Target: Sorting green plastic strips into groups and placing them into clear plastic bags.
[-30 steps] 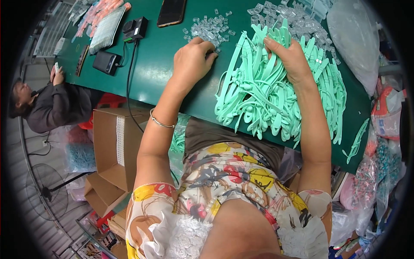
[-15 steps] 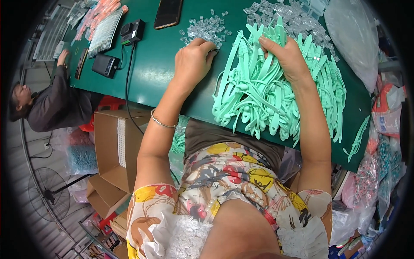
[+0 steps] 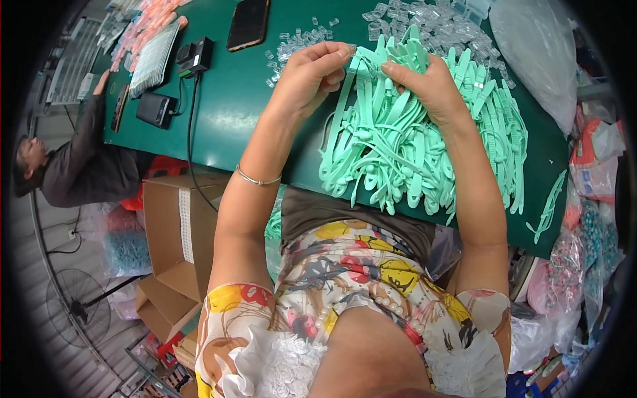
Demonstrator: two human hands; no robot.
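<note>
Biggest risk: the heap of mint-green plastic straps [image 3: 424, 146] sits close to the near edge of the green table [image 3: 245, 106], a few strands already hanging over, and one loose strap [image 3: 549, 205] lies apart at the right edge; a tug on a tangled strand could likely drag neighbours off onto the lap or floor. Next: the clear plastic clips [image 3: 431, 23] are scattered just beyond the heap, some beside the left hand [image 3: 312, 69], so a wrist sweep could scatter them toward the phone [image 3: 248, 23]. Pose: both forearms reach straight up over the table, hands nearly meeting at the heap's far top. Left hand pinches the end of one strap [image 3: 350, 63] between thumb and fingertips. Right hand [image 3: 424, 83] curls palm-down on the heap, fingers clamped on strap ends; whether it also holds a clip I cannot tell.
</note>
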